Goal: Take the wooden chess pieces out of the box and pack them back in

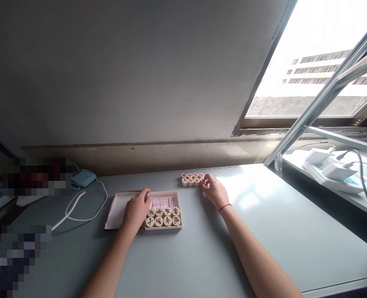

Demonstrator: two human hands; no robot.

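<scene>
An open cardboard box (179, 200) lies on the table, its lid (116, 211) folded out to the left. Two rows of wooden xiangqi pieces (163, 217) with black characters fill the near half; pink lines mark the bare bottom behind them. My left hand (137, 207) is closed on the box's left edge, where lid and tray meet. Farther back, xiangqi pieces (190, 179) with red characters stand in two rows on the table. At their right end, my right hand (214, 190) pinches the end piece, partly hidden by the fingers.
White cables (88, 219) curl on the grey table (202, 256) left of the box, beside a light blue device (84, 178). A wall closes off the back. At right, a metal frame (295, 136) rises near a shelf with a power strip (332, 176) and chargers.
</scene>
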